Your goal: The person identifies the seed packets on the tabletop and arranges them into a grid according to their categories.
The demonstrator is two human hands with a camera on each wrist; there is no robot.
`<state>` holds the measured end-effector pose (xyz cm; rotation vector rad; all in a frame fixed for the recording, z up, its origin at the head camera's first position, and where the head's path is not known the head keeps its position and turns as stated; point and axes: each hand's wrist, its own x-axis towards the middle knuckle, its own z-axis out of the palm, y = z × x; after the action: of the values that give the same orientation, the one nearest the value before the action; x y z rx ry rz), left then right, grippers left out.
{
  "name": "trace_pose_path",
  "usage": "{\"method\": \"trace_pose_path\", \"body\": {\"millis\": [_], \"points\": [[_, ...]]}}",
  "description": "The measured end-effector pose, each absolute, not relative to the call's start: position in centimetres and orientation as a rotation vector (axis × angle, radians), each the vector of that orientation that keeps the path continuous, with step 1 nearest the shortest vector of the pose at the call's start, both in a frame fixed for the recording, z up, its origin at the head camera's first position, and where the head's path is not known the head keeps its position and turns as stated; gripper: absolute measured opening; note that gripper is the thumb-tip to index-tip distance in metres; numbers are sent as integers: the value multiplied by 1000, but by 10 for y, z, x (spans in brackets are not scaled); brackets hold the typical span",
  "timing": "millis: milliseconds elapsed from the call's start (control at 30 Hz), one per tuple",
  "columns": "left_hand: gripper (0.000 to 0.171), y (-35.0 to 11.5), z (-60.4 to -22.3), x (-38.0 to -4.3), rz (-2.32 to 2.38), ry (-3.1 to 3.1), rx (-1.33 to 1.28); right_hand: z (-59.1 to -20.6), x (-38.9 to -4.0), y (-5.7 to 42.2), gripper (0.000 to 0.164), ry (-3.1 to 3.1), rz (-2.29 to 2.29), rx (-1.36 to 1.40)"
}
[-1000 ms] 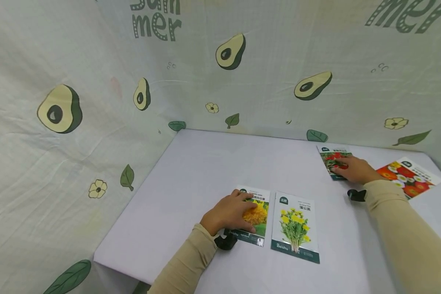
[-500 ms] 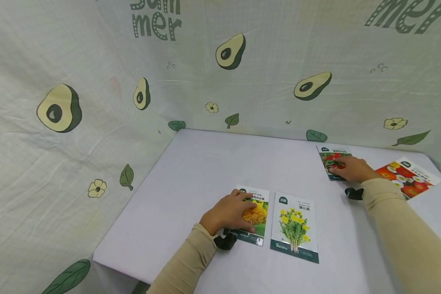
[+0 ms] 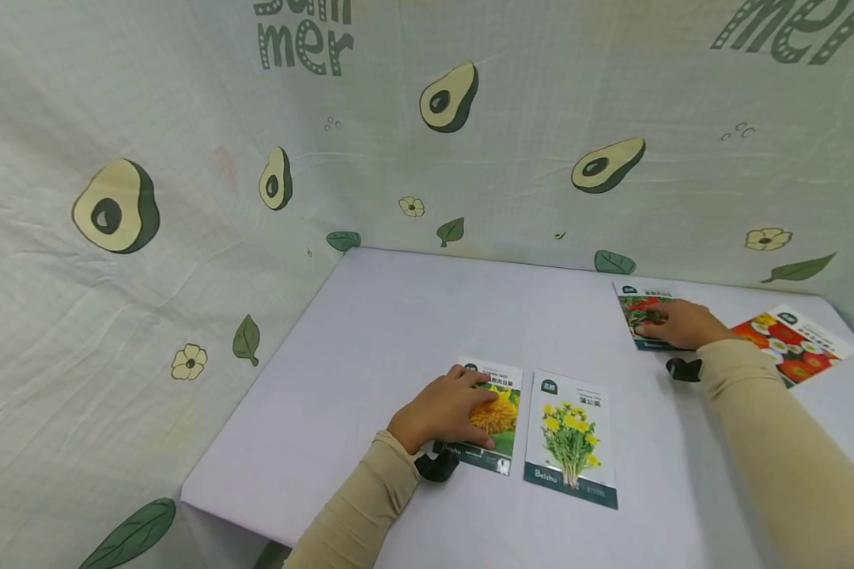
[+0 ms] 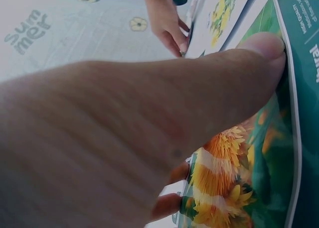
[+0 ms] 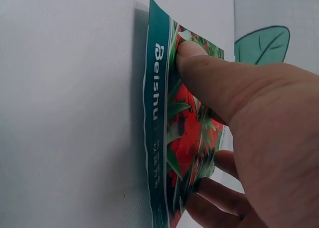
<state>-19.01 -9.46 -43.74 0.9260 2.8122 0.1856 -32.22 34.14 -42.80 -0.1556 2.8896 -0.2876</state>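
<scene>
Toward the far right of a white rectangular counter [image 3: 377, 348], a flat red-flowered packet with a dark green lower band [image 3: 629, 306] lies under the person's right hand [image 3: 685, 324]. Seen from the right wrist, the thumb rests on its printed face, fingers spread well apart from the thumb and touching it, with a shadow along the banded edge. Nearer and left, the left hand [image 3: 443, 411] lies spread wide over a glossy packet printed with a shaggy orange-yellow flower [image 3: 504, 412], thumb on its face near the green band. Just right of this, a white packet picturing yellow flowers on green stems [image 3: 572, 438] lies flat. At the far right, a packet of red, orange and white blooms [image 3: 793, 345] lies at a slant, partly behind the beige right sleeve [image 3: 790, 450]. Beyond the counter hangs a pale cloth printed with avocados and leaves [image 3: 519, 213].
</scene>
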Motion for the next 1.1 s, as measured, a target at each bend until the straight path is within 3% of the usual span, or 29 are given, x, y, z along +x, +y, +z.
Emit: {"method": "trace_pose_path", "body": {"millis": [633, 1100], "points": [[75, -94, -441, -192, 185, 2811, 914, -427, -323, 339, 93, 2870, -261, -162], [74, -95, -439, -191, 171, 2804, 924, -432, -323, 338, 86, 2874, -308, -185]]}}
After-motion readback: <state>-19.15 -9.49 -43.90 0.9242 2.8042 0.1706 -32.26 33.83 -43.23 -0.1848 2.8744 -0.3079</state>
